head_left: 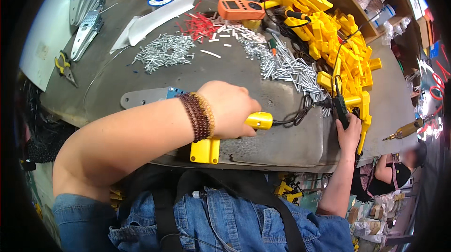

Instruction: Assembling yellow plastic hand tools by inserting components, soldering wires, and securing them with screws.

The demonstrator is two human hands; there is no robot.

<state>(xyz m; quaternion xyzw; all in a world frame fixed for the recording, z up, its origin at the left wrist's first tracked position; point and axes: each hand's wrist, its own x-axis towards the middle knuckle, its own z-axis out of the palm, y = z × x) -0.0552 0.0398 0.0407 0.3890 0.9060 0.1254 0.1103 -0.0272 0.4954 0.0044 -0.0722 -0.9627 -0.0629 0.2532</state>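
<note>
My left hand (228,106) is wrapped round the yellow handle (259,120) of a tool held low over the table's front edge. A yellow block-shaped part (205,151) with screws shows under my wrist. A grey metal plate (141,98) with a blue-marked end sticks out to the left beyond my forearm; how it joins the handle is hidden. From the handle a black cord (296,119) runs right to a black plug (324,103). My right hand (350,132) grips a black elongated device (340,106) with a cord at its top, beside the yellow housings.
Piles of screws (164,52) and longer screws (289,66) lie across the table, near red and white tubing bits (199,26). An orange meter (241,9) stands behind. Yellow housings (338,40) heap at right. Pliers (65,68) and metal plates (87,31) lie left. A person (397,172) sits far right.
</note>
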